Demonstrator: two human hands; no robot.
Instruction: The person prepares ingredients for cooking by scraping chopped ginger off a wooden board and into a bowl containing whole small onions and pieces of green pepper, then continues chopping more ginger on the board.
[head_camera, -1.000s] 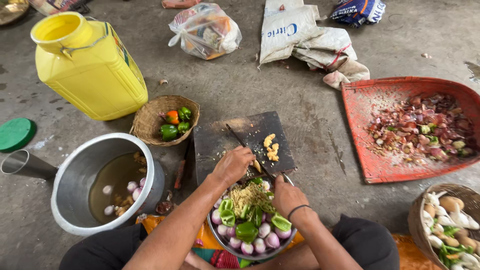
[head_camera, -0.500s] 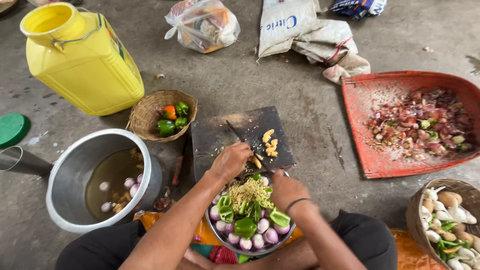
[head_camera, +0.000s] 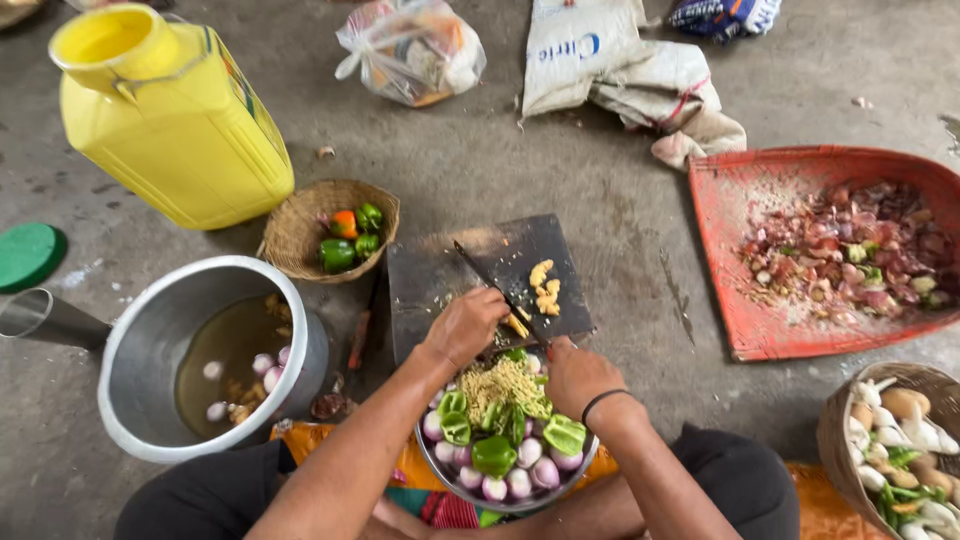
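since the earlier frames both hands have edged closer together at the near edge of the chopping board, and more chopped yellow matter now lies heaped in the bowl beneath them.

largest item: yellow plastic jerrycan (head_camera: 170, 120), well off to the left of the hands and far forward, upright on the concrete floor (head_camera: 520, 170). red tray (head_camera: 790, 330) of reddish peelings lies well to the right of the hands. metal pot (head_camera: 130, 370) with murky water and a few peeled onions sits left of the left hand, near it. white sack (head_camera: 610, 60) and a knotted plastic bag (head_camera: 410, 50) lie far ahead of the hands.

dark chopping board (head_camera: 440, 275) lies directly ahead of the hands, touching the floor. steel bowl (head_camera: 505, 440) holding peeled onions, green pepper pieces and chopped yellow matter sits just below both hands. small wicker basket (head_camera: 300, 225) with green and orange peppers stands forward-left of the left hand. a second basket (head_camera: 850, 440) of pale vegetables is right of the right hand.

left hand (head_camera: 465, 325) is closed around the handle of a knife (head_camera: 490, 280), blade lying across the board. right hand (head_camera: 575, 375) is curled at the board's near edge over the bowl; whether it grips anything cannot be told. yellow ginger pieces (head_camera: 543, 288) lie on the board just ahead of the hands, beside the blade.
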